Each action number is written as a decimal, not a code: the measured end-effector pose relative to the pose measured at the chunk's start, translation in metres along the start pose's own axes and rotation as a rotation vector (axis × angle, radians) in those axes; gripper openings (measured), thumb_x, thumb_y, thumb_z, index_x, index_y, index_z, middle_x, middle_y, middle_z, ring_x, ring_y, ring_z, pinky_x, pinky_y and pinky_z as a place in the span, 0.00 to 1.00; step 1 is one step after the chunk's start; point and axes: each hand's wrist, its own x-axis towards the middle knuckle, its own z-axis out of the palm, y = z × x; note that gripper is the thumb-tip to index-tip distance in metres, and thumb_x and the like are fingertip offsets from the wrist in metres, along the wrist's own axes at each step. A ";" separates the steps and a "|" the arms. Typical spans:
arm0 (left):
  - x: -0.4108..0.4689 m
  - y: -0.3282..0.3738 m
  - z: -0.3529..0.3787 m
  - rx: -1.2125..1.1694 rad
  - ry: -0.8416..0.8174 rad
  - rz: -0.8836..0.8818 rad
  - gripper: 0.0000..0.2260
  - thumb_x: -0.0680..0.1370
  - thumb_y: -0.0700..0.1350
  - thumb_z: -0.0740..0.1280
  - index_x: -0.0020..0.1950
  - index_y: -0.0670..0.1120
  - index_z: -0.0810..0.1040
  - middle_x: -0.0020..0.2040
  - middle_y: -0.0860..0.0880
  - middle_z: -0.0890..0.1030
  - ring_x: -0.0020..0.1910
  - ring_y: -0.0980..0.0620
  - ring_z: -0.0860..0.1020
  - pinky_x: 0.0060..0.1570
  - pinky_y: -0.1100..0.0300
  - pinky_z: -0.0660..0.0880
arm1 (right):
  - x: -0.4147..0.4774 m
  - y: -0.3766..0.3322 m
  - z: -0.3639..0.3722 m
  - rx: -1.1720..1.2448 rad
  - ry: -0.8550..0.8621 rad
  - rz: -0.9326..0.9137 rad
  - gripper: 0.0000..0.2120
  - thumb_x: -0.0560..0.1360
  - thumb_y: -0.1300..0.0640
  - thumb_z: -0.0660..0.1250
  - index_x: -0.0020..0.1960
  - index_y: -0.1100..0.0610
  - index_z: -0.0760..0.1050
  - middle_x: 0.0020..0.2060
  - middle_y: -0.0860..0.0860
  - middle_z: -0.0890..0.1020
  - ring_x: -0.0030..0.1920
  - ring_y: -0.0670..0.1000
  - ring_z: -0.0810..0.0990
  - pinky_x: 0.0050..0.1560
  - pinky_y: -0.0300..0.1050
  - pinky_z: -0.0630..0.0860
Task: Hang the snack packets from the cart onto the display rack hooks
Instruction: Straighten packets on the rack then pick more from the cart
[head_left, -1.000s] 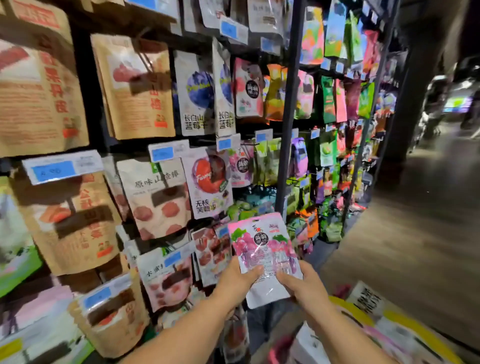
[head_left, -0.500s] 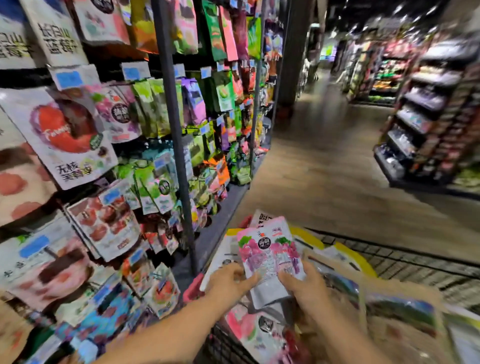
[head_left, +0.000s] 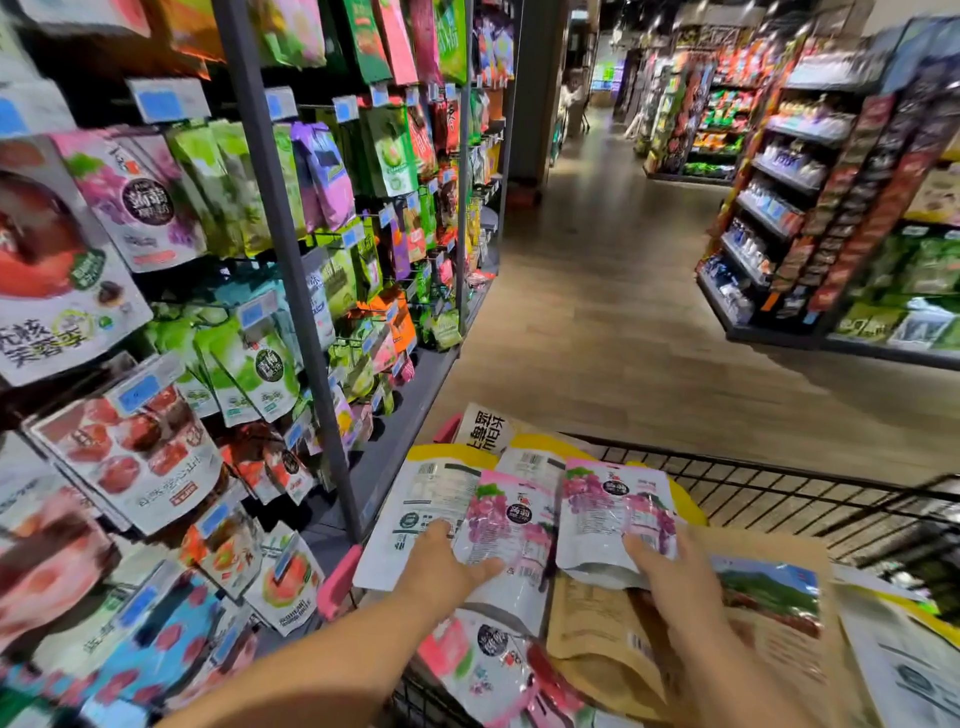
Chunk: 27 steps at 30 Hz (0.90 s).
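Packets with a pink grape print occupy both hands. The left hand (head_left: 447, 569) grips the left pink packet (head_left: 506, 512) at its lower end, with the thumb on the front face. The right hand (head_left: 675, 577) grips the right pink packet (head_left: 608, 499) in the same way, with its fingers hidden under the packet. Both packets are low over the heap in the cart (head_left: 769, 488), side by side and above a brown pouch (head_left: 597, 623); they are well apart from the display rack (head_left: 283, 249) on the left. A hanging grape packet (head_left: 137, 202) with the same print is on the rack, so I judge its hook to be the destination. Several things could go wrong from here. Each hand holds the bottom of its packet, while the hanging hole should be at the far top end, so the top may bend and miss the hook tip. With both hands full, no hand is free to steady the hook or push back the packets already on it. The film looks glossy, so a packet may slide out of a thumb grip and fall between cart and rack. The price tags (head_left: 166, 101) stand in front of the hooks and could catch a packet edge. The neighbouring rows look similar, so a wrong hook is also possible.
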 end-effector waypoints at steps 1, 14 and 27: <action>0.002 0.001 0.000 -0.019 -0.008 -0.020 0.43 0.69 0.58 0.75 0.75 0.43 0.58 0.74 0.44 0.65 0.70 0.45 0.68 0.68 0.53 0.67 | 0.001 0.001 -0.002 0.008 0.002 -0.004 0.27 0.75 0.51 0.71 0.72 0.55 0.68 0.65 0.56 0.75 0.64 0.60 0.73 0.55 0.49 0.67; 0.027 0.001 -0.002 -0.027 -0.086 -0.162 0.40 0.70 0.53 0.77 0.74 0.40 0.61 0.73 0.43 0.67 0.69 0.45 0.68 0.66 0.57 0.67 | 0.015 0.008 0.016 -0.113 0.003 -0.062 0.12 0.75 0.45 0.70 0.56 0.45 0.73 0.52 0.49 0.78 0.53 0.53 0.76 0.54 0.52 0.73; 0.043 -0.011 -0.027 -0.107 -0.026 -0.187 0.43 0.74 0.55 0.72 0.78 0.40 0.52 0.77 0.41 0.59 0.73 0.40 0.66 0.68 0.52 0.66 | 0.046 -0.008 0.025 -0.162 -0.028 -0.019 0.10 0.75 0.43 0.68 0.53 0.47 0.74 0.48 0.47 0.80 0.47 0.51 0.77 0.49 0.50 0.74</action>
